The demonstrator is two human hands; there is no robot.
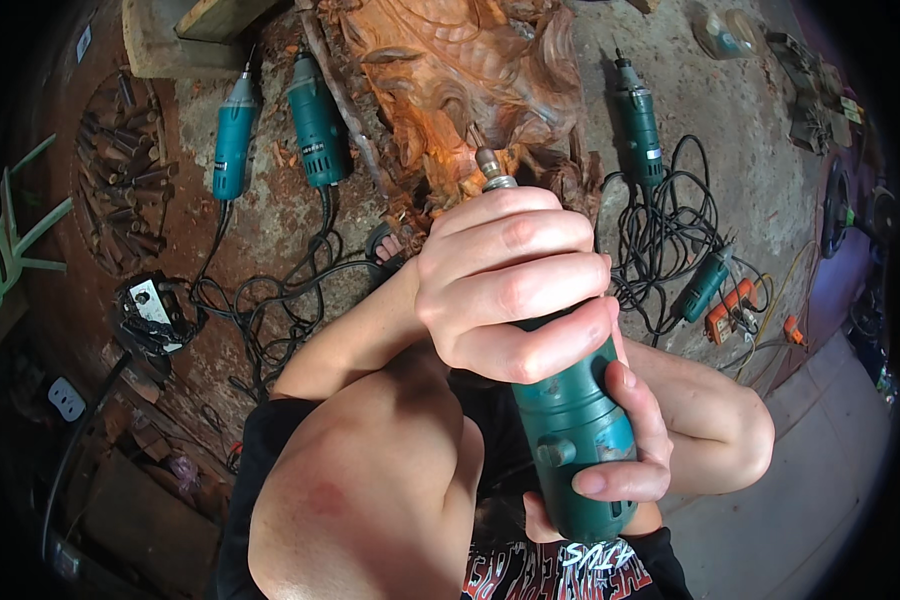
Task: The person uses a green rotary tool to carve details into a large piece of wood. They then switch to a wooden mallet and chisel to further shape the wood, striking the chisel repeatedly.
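A teal die grinder [560, 420] slants across the middle, its metal collet end pointing up toward a carved reddish-brown wood piece [460, 60]. My left hand [515, 280] wraps round the upper part of the grinder, fingers curled over its front. Lower down, my right hand [635, 440] is closed round the rear body from the right side, with fingertips on the casing. The collet [487, 162] appears just in front of the carving's lower edge; I cannot tell whether they touch. My left hand hides the grinder's neck.
Two more grinders [234, 140] [315, 130] lie left of the carving, another grinder [638, 125] right of it. Tangled black cables [660, 240] cover the floor. An orange socket strip [735, 310], a white socket box [155, 312], an oval heap of bits [125, 170] and a green chair [0, 255] surround me.
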